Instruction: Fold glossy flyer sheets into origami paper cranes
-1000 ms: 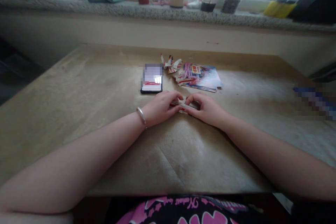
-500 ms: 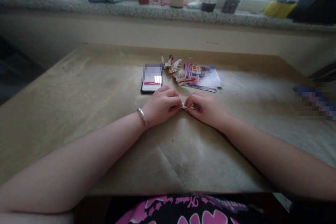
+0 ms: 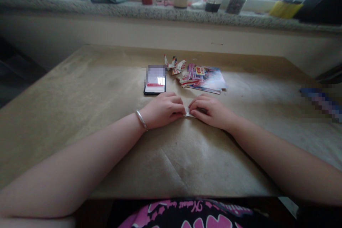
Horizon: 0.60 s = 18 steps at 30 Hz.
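Note:
Both of my hands rest on the tan table (image 3: 80, 89) and pinch a small folded piece of paper (image 3: 187, 113) between them. My left hand (image 3: 162, 109), with a silver bangle on the wrist, has its fingers curled closed on the paper's left end. My right hand (image 3: 211, 111) is closed on its right end. Most of the paper is hidden under my fingers; only a pale sliver shows.
A phone (image 3: 155, 80) lies just beyond my left hand. Folded paper figures (image 3: 175, 66) and a stack of colourful printed sheets (image 3: 207, 78) sit behind my right hand. Bottles and jars line the stone windowsill (image 3: 160, 11). A blurred blue object (image 3: 322, 102) lies at the right.
My fingers have closed in tighter over the paper and the hands have drawn slightly nearer to me. Less of the paper shows than a second ago.

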Tool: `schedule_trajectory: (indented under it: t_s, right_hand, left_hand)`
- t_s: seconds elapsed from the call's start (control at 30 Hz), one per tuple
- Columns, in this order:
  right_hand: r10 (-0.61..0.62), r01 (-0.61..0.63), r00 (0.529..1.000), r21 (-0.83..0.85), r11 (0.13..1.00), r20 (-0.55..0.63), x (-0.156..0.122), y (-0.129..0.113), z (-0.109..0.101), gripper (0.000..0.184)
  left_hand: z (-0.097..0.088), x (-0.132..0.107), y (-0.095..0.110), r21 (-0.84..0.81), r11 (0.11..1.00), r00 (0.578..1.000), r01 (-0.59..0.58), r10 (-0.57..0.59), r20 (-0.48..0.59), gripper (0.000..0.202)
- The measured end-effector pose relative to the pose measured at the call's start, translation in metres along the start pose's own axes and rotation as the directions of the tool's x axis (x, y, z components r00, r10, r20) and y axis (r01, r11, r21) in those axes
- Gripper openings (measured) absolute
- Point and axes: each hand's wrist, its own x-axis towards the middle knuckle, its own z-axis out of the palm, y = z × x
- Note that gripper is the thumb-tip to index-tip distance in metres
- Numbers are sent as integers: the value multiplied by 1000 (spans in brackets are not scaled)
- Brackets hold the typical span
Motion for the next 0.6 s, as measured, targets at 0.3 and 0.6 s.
schedule_trajectory:
  t_s: [0.3, 0.6]
  right_hand:
    - [-29, 22, 999, -175, 984, -39, 0, 3, 2, 24]
    - [-145, 166, 986, -428, 888, 81, -1, 2, -10, 32]
  left_hand:
    - [5, -1, -3, 71, 995, 998, 63, -63, -1, 24]
    - [2, 1, 0, 193, 981, 999, -10, 0, 51, 24]
